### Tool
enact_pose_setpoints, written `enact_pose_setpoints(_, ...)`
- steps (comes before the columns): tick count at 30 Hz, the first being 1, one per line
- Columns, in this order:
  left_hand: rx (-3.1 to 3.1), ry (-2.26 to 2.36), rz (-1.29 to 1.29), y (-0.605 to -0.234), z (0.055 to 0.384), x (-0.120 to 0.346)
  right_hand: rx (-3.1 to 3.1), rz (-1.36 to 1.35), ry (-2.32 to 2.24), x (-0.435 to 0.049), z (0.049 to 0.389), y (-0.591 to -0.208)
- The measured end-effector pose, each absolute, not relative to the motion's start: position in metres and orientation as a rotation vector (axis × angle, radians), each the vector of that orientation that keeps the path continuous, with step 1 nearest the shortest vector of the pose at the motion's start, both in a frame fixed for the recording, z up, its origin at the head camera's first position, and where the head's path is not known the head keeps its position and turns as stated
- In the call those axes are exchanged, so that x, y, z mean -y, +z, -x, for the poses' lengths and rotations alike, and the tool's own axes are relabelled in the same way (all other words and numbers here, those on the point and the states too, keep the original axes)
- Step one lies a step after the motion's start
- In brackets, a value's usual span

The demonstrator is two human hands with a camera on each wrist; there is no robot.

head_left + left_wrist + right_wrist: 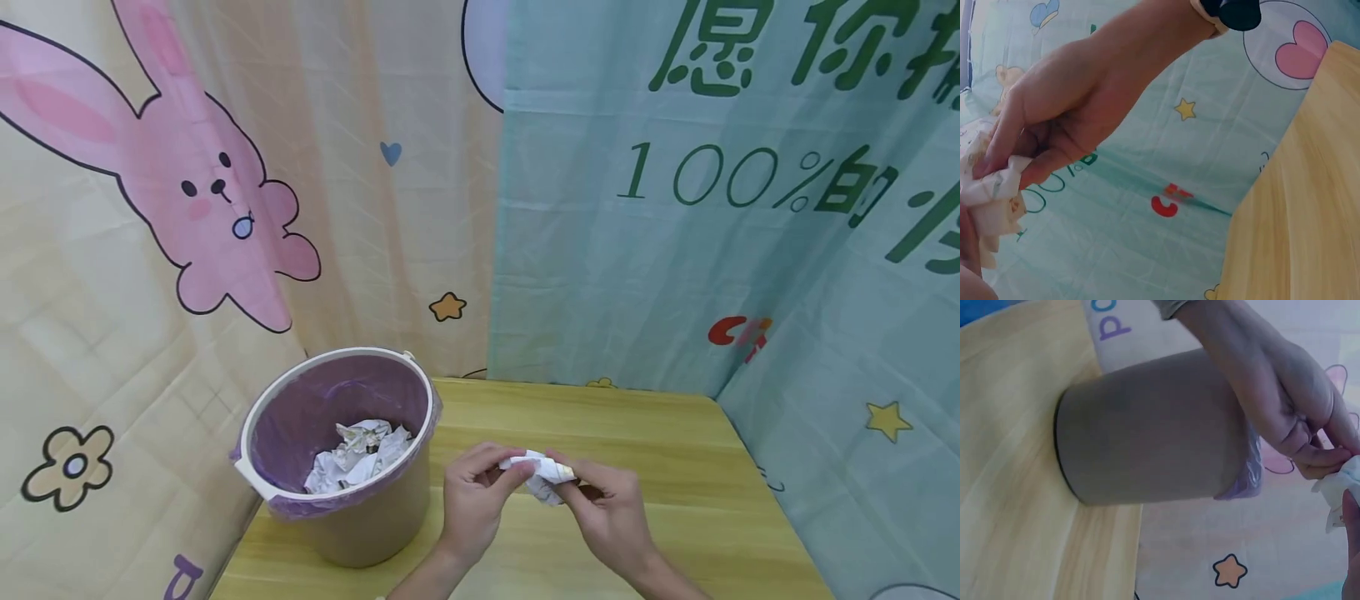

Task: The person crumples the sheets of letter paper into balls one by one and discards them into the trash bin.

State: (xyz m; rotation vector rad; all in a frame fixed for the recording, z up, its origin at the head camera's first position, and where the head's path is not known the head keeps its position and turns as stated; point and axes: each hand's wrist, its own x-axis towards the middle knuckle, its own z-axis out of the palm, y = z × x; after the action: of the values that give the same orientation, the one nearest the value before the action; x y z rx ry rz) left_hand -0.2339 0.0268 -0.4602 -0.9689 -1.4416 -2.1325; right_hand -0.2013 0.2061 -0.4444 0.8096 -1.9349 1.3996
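A crumpled piece of white paper (550,472) is held up between both hands, above the wooden table. My left hand (474,498) pinches its left end between thumb and fingers. At the other end, my right hand (611,510) grips the paper the same way. The left wrist view shows the right hand (1063,100) bent over the folded paper (997,197), which has faint printed marks. In the right wrist view the left hand (1291,400) reaches across to the paper (1338,487), partly cut off by the frame edge.
Left of my hands stands a beige bin (375,525) lined with a purple bag (300,408). Crumpled white papers (363,454) lie inside it. Beneath is a wooden table (570,408). Printed curtains (600,275) hang behind and at both sides.
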Motion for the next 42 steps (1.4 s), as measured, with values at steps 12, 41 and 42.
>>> enact_pose_setpoints(12,1.822,-1.841,0.879,-0.467,0.232,-0.027,1.813,0.001,2.317,-0.193,0.197,-0.436)
enact_pose_setpoints(41,1.560,-2.669,1.002,-0.461,0.253,-0.001,2.138,-1.116,0.911,-0.217,0.203,-0.433)
enact_pose_setpoints(42,1.592,-2.690,0.994,-0.460,0.254,-0.001,2.136,-1.127,0.907,-0.219,0.203,-0.434)
